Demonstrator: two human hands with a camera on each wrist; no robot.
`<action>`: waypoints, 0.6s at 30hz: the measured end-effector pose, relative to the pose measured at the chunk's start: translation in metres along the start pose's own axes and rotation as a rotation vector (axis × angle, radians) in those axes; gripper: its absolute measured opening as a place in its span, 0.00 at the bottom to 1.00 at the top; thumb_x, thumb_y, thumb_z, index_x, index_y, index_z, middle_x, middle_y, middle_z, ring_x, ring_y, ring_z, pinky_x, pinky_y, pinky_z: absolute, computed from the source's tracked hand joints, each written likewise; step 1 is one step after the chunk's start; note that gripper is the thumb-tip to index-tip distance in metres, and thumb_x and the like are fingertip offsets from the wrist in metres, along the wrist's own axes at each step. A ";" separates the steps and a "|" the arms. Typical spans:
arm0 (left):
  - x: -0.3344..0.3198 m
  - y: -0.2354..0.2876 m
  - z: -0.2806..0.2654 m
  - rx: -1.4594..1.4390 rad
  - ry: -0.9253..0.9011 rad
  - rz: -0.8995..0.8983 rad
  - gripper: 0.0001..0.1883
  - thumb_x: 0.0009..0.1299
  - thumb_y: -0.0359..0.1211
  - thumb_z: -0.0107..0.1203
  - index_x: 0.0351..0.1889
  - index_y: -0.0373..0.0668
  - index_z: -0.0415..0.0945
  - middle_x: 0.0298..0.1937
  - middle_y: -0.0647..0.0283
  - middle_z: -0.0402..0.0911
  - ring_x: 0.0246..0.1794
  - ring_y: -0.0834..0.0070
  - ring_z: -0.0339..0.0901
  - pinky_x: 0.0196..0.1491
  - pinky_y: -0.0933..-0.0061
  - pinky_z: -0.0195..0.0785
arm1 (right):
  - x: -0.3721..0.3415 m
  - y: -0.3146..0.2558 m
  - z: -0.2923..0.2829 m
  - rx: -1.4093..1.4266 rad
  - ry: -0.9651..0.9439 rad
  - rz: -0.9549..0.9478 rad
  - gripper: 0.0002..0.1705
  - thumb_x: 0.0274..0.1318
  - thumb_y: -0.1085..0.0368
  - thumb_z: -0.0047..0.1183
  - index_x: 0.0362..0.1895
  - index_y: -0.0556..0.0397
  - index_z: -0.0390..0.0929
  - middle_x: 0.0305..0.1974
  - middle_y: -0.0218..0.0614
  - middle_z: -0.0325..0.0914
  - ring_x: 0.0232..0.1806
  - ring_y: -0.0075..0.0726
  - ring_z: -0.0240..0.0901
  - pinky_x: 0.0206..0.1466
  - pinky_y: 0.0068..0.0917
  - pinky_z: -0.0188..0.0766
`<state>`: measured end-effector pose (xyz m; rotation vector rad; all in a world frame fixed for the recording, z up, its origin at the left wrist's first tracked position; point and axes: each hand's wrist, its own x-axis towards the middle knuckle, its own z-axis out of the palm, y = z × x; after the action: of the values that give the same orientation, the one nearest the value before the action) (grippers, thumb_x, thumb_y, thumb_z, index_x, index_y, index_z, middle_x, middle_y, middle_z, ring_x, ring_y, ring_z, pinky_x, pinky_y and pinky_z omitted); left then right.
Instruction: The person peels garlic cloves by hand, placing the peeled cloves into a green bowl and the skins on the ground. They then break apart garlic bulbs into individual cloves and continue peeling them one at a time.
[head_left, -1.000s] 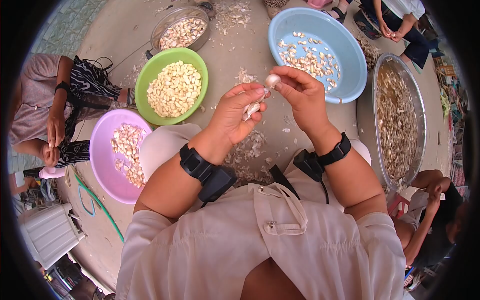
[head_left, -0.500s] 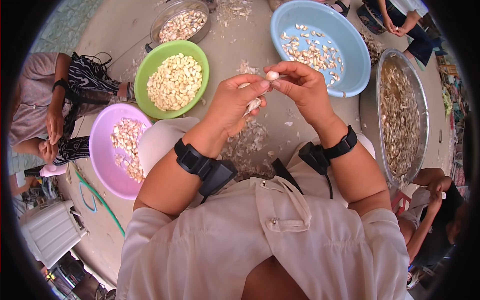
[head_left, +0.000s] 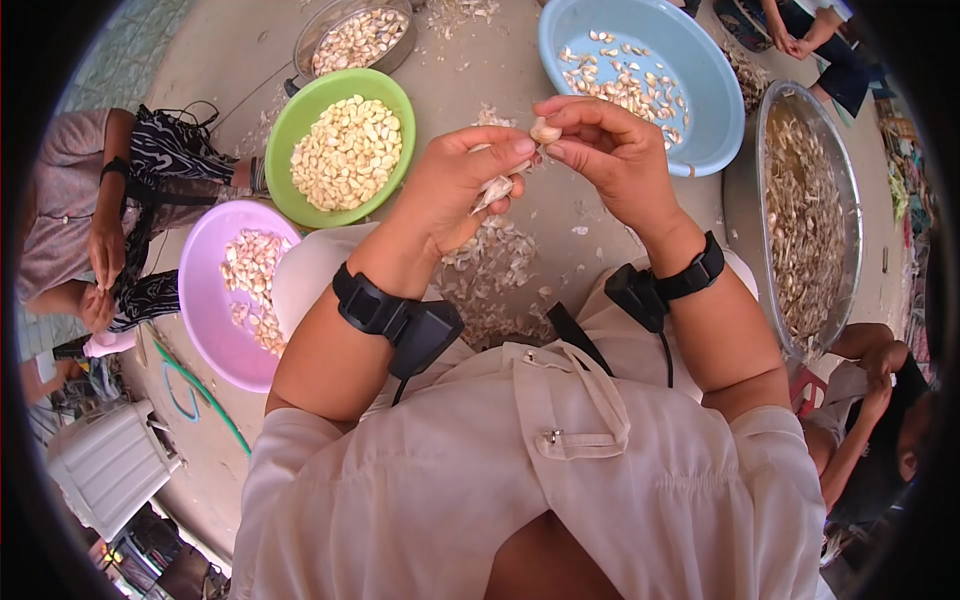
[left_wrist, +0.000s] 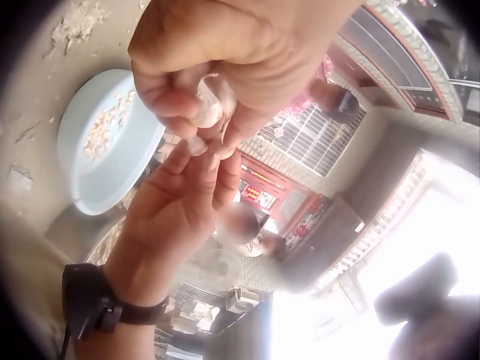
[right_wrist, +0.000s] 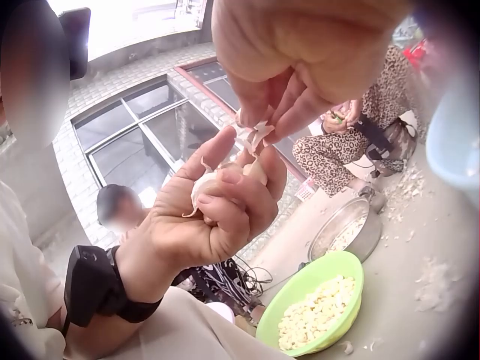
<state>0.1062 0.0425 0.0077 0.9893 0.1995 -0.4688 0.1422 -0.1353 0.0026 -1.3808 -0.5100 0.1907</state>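
My left hand (head_left: 452, 185) grips garlic cloves (head_left: 494, 190) in papery white skin, its fingers curled round them. They also show in the right wrist view, where the garlic (right_wrist: 201, 187) lies against the palm with loose skin sticking out. Close beside, my right hand (head_left: 622, 155) pinches a garlic clove (head_left: 545, 132) between thumb and fingers. The fingertips of both hands nearly meet over the floor. In the left wrist view a piece of pale skin (left_wrist: 196, 145) shows where the fingertips come together.
A blue basin (head_left: 720, 125) of cloves stands ahead right, beside a metal tub (head_left: 740, 195) full of garlic and skins. On the left are a green basin (head_left: 283, 190) of peeled cloves, a pink basin (head_left: 205, 320) and a metal pan (head_left: 405, 50). Skins (head_left: 495, 265) litter the floor; people sit around.
Both hands have shifted slightly up in the head view. They came together at the clove half a second ago and are a little further apart now, the clove still in the right fingers.
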 end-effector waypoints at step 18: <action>0.003 0.000 -0.008 0.033 -0.007 -0.033 0.06 0.60 0.25 0.54 0.32 0.33 0.71 0.30 0.58 0.75 0.22 0.80 0.70 0.18 0.85 0.59 | -0.002 -0.003 0.000 -0.284 -0.129 -0.089 0.09 0.46 0.76 0.54 0.36 0.58 0.76 0.42 0.39 0.76 0.41 0.28 0.74 0.46 0.22 0.73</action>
<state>0.1092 0.0484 0.0018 1.0173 0.2027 -0.5066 0.1397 -0.1365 0.0049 -1.6250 -0.7255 0.1388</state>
